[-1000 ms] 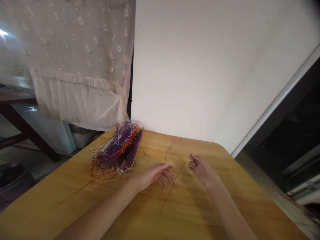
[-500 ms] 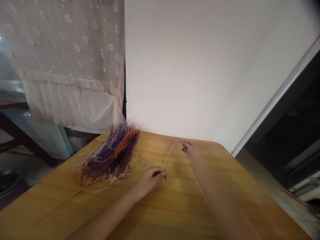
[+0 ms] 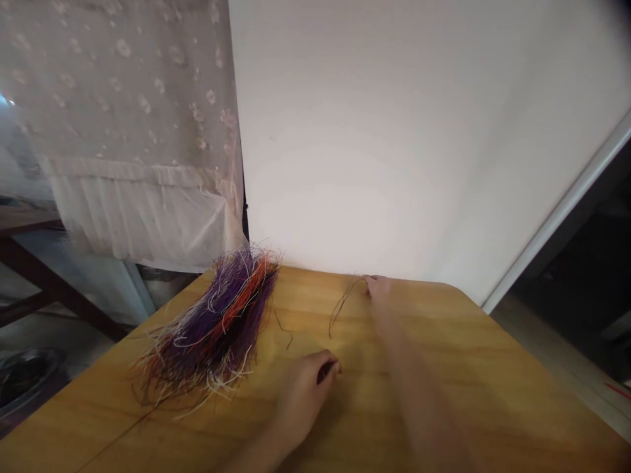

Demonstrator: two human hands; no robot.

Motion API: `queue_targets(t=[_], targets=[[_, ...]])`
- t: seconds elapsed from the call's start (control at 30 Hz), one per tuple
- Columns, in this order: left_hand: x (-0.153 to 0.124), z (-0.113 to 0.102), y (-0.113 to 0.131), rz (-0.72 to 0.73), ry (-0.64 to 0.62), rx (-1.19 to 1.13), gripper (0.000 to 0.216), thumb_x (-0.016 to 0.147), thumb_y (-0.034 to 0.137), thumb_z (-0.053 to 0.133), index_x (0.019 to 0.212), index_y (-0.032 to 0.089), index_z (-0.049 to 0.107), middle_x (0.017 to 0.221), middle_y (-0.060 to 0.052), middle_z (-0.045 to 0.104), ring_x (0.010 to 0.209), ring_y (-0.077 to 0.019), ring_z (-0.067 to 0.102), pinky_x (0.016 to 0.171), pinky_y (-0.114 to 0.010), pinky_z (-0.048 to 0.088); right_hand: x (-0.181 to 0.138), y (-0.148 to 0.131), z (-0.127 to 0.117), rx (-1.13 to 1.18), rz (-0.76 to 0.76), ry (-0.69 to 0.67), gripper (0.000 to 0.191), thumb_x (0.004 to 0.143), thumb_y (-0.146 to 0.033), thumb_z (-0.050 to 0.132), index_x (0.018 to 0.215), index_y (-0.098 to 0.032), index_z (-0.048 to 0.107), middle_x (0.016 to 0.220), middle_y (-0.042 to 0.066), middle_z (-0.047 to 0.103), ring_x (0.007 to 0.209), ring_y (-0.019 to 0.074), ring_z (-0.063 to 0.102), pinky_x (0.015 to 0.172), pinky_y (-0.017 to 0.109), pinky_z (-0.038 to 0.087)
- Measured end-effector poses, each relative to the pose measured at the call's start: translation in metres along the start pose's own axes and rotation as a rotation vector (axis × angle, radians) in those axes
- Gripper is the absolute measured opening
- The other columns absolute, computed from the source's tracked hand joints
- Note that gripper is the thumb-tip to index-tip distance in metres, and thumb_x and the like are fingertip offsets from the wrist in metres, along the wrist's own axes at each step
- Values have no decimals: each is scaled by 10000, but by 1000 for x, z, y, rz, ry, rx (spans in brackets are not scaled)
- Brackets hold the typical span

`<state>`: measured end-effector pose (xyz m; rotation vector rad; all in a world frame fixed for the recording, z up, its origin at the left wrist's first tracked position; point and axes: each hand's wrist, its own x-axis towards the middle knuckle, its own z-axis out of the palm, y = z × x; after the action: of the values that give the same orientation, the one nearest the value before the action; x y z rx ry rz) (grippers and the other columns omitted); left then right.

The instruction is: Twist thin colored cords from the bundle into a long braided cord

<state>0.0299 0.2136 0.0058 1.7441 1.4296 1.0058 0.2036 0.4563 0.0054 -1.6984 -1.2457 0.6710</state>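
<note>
- My right hand [image 3: 377, 287], far across the tabletop [image 3: 444, 368], fingers pinching the thin strand [image 3: 340, 307] by its end.
- My left hand [image 3: 305, 387], fingers curled together, near the purple-orange fibre bundle [image 3: 217, 325].

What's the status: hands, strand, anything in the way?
Left hand curled on the table, fingers pinched; contents not visible. Right hand at far edge, pinching thin strand. Purple-orange fibre bundle lies left, apart from both hands.
</note>
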Motion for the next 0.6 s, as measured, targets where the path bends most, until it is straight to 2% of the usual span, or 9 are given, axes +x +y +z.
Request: queue_targets(t=[0.13, 0.23, 0.33, 0.47, 0.6], targets=[[1, -1, -2, 21, 42, 5, 201, 852, 211, 461, 768, 184, 642, 716, -24, 659, 671, -179, 582, 614, -255, 379, -9, -2, -2, -156, -116, 45, 296, 909, -305, 557, 1171, -167, 558, 1186, 85, 584, 983, 210, 608, 817, 410, 525], [3, -1, -7, 40, 128, -1, 201, 864, 193, 425, 831, 182, 623, 799, -47, 653, 753, -198, 588, 682, -284, 408, -34, -2, -6, -293, -247, 28, 292, 913, -307, 550, 1168, -165, 557, 1174, 85, 588, 980, 209, 610, 822, 415, 523], [5, -1, -12, 84, 180, -30, 205, 850, 147, 411, 899, 184, 607, 903, -62, 641, 863, -206, 585, 781, -312, 423, -72, -1, -11, -429, -437, -68, 276, 916, -300, 546, 1157, -165, 563, 1165, 82, 592, 961, 200, 615, 812, 404, 528], [7, 0, -18, 125, 223, -79, 212, 847, 134, 398, 911, 183, 594, 889, -58, 629, 859, -200, 584, 803, -320, 440, -119, -2, -12, -610, -711, -224, 272, 917, -286, 545, 1167, -179, 563, 1205, 85, 575, 1005, 209, 600, 844, 417, 517], [9, 1, -23, 153, 253, -108, 217, 852, 123, 392, 907, 180, 594, 889, -51, 633, 836, -187, 588, 806, -321, 454, -136, -12, -4, -791, -823, -279, 260, 913, -285, 552, 1145, -170, 572, 1181, 82, 586, 995, 208, 604, 828, 409, 523]])
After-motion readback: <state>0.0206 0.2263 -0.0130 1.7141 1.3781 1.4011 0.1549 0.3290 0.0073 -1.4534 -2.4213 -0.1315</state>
